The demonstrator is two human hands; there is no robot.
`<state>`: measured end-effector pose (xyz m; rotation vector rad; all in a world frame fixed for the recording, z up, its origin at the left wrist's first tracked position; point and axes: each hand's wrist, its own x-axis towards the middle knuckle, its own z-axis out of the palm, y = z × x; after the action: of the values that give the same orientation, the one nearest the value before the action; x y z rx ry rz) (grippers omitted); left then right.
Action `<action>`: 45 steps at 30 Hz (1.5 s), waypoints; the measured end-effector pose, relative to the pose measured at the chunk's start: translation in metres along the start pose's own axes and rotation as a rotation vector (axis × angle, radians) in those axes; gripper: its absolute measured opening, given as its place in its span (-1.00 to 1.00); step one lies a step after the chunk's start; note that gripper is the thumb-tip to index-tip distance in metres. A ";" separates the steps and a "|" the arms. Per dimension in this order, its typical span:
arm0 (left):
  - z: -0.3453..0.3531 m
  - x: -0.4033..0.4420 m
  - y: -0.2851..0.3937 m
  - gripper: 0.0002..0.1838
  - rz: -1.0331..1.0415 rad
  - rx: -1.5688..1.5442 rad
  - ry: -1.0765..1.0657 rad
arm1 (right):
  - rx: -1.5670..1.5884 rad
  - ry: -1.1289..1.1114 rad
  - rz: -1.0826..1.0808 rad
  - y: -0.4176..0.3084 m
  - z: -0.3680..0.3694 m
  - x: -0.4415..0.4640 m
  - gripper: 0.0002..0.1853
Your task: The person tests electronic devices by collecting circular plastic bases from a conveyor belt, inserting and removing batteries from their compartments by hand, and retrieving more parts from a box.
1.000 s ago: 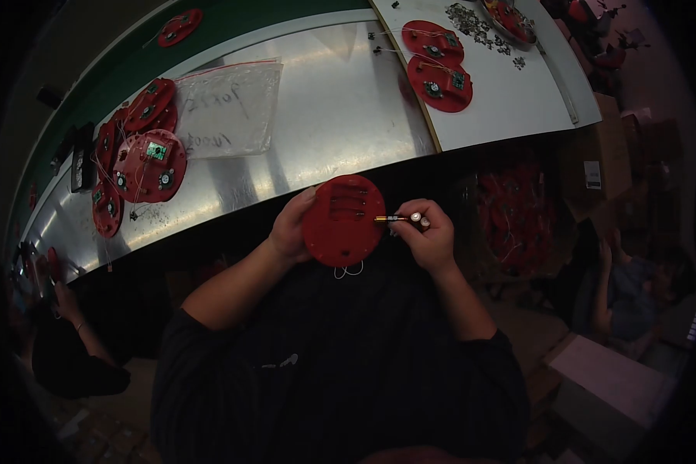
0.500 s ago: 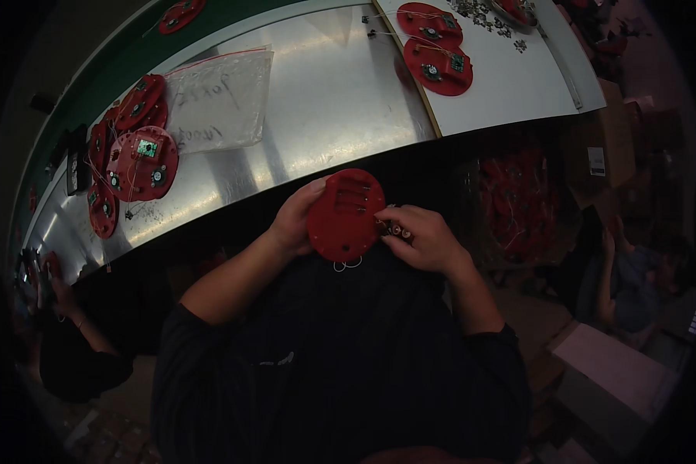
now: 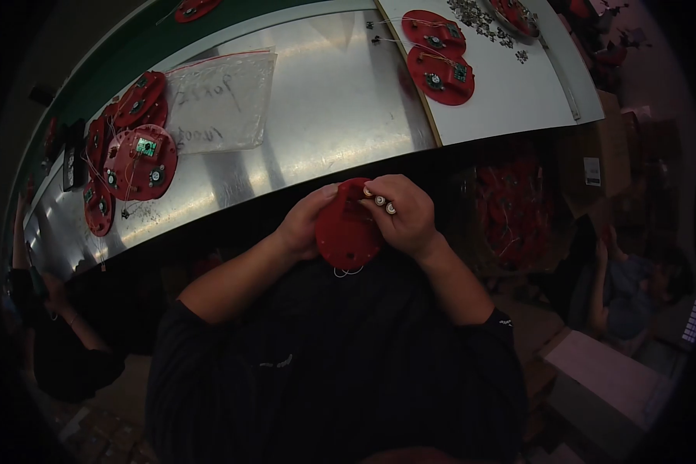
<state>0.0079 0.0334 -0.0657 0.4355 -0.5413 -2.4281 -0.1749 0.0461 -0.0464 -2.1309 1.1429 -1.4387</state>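
Left hand (image 3: 301, 224) grips, right hand (image 3: 408, 213) pinches, mid-frame
Left holds a round red plastic disc (image 3: 346, 232); right, small cylindrical batteries (image 3: 380, 201); likely fitting, which calls for careful alignment.

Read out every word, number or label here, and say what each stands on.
Clear plastic bag: two handwritten lines, too faint and distorted to quote surely.
Label on the cardboard box: too small.
Light mark on the dark shirt: too small, blurred.
No text reads clearly.

Dim overall; glare streaks the metal worktop (image 3: 325, 100); below the worktop, deep shadow; dark, curved fisheye edges.
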 end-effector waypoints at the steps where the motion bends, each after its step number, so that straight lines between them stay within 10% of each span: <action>1: -0.002 -0.001 0.000 -0.45 -0.013 0.031 0.001 | -0.010 -0.018 -0.034 0.001 0.002 0.001 -0.69; 17: -0.001 0.005 0.004 -0.51 -0.028 0.129 -0.016 | -0.069 -0.121 -0.058 0.007 0.002 0.000 -0.78; 28: 0.007 0.004 0.009 -0.39 -0.066 0.309 -0.004 | 0.225 -0.567 0.861 0.016 -0.026 0.033 -0.58; 45: -0.007 -0.009 0.003 -0.32 0.007 -0.017 -0.109 | 0.790 -0.041 0.990 0.015 -0.035 -0.028 -0.80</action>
<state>0.0192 0.0344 -0.0685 0.2946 -0.5671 -2.4591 -0.2173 0.0639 -0.0583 -0.8328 1.0897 -1.0561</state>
